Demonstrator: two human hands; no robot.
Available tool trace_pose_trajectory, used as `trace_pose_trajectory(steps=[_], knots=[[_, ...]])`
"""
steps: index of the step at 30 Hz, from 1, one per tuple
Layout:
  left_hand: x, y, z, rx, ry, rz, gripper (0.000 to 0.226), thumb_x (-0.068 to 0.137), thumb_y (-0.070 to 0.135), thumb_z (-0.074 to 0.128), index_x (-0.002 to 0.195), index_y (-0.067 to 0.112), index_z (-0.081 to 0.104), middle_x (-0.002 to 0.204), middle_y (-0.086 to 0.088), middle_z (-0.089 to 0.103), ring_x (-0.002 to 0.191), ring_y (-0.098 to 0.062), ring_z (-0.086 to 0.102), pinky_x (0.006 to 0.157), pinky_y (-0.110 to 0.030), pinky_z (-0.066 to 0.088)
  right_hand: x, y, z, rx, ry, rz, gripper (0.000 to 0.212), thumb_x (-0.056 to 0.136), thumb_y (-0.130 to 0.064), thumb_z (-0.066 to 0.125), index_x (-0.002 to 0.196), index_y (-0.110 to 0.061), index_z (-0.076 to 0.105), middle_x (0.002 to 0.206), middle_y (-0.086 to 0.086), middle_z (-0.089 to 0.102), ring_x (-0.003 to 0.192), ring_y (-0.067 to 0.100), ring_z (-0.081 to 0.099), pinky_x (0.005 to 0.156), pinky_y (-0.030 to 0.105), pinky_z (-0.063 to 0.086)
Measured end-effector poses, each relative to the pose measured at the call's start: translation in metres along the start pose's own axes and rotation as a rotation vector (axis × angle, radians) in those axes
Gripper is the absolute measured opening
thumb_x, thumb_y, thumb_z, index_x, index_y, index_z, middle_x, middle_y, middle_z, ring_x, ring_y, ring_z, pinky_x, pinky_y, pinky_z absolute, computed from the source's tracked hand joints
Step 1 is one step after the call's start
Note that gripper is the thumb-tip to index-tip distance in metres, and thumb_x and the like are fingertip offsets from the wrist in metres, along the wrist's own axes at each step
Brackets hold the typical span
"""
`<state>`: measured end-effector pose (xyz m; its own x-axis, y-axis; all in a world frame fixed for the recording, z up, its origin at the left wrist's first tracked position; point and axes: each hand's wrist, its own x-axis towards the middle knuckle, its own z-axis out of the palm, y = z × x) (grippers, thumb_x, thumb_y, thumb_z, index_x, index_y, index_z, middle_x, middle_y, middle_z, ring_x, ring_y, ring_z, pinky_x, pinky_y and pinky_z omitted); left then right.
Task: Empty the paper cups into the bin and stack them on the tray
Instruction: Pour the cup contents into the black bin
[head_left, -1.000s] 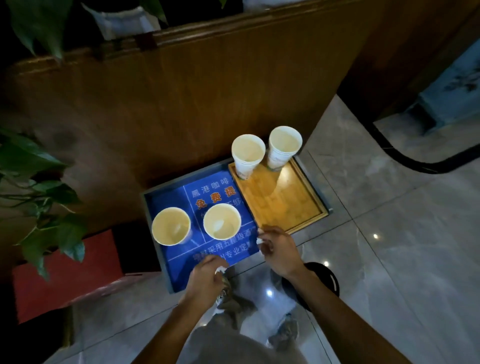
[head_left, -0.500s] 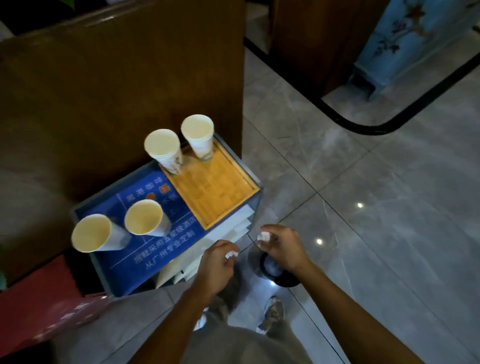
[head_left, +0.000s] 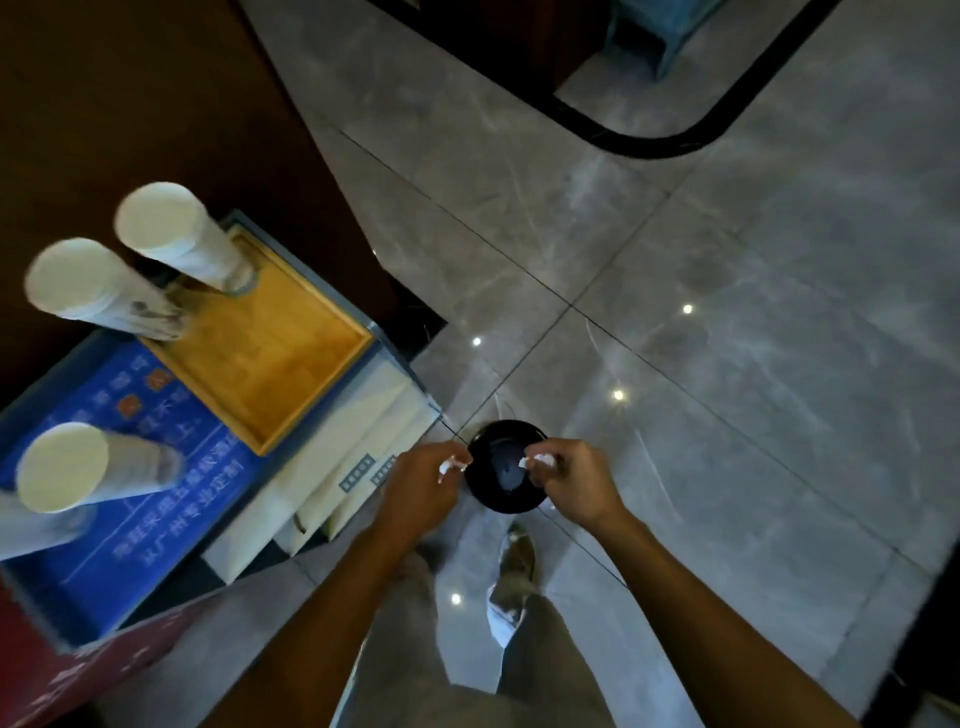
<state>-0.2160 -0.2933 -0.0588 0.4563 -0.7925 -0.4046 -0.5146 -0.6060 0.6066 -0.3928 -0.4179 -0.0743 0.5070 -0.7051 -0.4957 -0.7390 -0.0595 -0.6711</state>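
A round black bin (head_left: 505, 467) stands on the floor just below my hands. My left hand (head_left: 421, 486) pinches a small white scrap of paper (head_left: 451, 464) at the bin's left rim. My right hand (head_left: 574, 480) pinches another white scrap (head_left: 535, 460) over the bin's right side. A wooden tray (head_left: 275, 353) lies on a blue-topped stand (head_left: 156, 499) to the left. Two tall cup stacks (head_left: 176, 236) (head_left: 96, 291) stand at the tray's far end. One paper cup (head_left: 78, 467) stands on the blue top, and another is cut off at the left edge.
A dark wooden partition (head_left: 156, 104) rises behind the stand. Grey tiled floor (head_left: 701, 338) spreads to the right, with a black curved strip (head_left: 639, 137) at the top. My shoe (head_left: 511, 582) is below the bin. A red box (head_left: 62, 686) sits at lower left.
My view has swung right and down, away from the stand and onto the bin. Both hands moved from the stand's front edge to above the bin, each still pinching a white scrap.
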Motion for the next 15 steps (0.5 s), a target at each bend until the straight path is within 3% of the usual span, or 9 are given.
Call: trace_pose_trajectory(steps=[4,6,10,13,15], knots=[[0.027,-0.001,0.019,0.054,-0.094,0.005,0.022,0.085,0.009,0.063,0.102,0.019,0.073,0.102,-0.004,0.075,0.094,-0.017,0.067,0.082,-0.021,0.046,0.012,0.029,0.008,0.01,-0.024,0.094,0.027,0.073,-0.026,0.083,0.099,-0.019,0.075,0.097,0.003,0.076,0.094,0.017,0.069,0.089,0.031,0.055],[0.045,-0.008,0.033,0.056,-0.129,0.001,0.024,0.085,0.008,0.061,0.1,0.022,0.074,0.1,-0.002,0.074,0.094,-0.02,0.067,0.083,-0.025,0.049,0.022,0.046,0.019,0.03,-0.021,0.142,0.021,0.076,-0.023,0.081,0.096,-0.02,0.076,0.095,0.004,0.076,0.093,0.019,0.07,0.088,0.032,0.055],[0.08,-0.032,0.075,0.108,-0.206,-0.025,0.023,0.085,0.005,0.063,0.103,0.013,0.074,0.107,-0.009,0.075,0.1,-0.024,0.069,0.084,-0.019,0.043,0.043,0.085,0.05,0.054,0.038,0.26,0.009,0.079,-0.026,0.077,0.081,-0.017,0.074,0.082,0.004,0.076,0.084,0.017,0.071,0.078,0.025,0.054],[0.106,-0.055,0.109,0.156,-0.321,0.029,0.021,0.091,0.008,0.057,0.104,0.004,0.072,0.108,-0.018,0.073,0.101,-0.033,0.067,0.089,-0.031,0.049,0.062,0.116,0.081,-0.017,0.017,0.319,0.022,0.084,-0.028,0.07,0.076,-0.007,0.068,0.076,0.015,0.071,0.077,0.026,0.069,0.071,0.029,0.049],[0.125,-0.072,0.133,0.187,-0.37,0.061,0.02,0.091,0.009,0.054,0.095,0.0,0.072,0.1,-0.022,0.072,0.094,-0.035,0.067,0.085,-0.039,0.053,0.076,0.136,0.103,-0.047,-0.001,0.341,0.026,0.087,-0.029,0.065,0.076,-0.005,0.066,0.076,0.017,0.07,0.076,0.029,0.068,0.068,0.03,0.046]])
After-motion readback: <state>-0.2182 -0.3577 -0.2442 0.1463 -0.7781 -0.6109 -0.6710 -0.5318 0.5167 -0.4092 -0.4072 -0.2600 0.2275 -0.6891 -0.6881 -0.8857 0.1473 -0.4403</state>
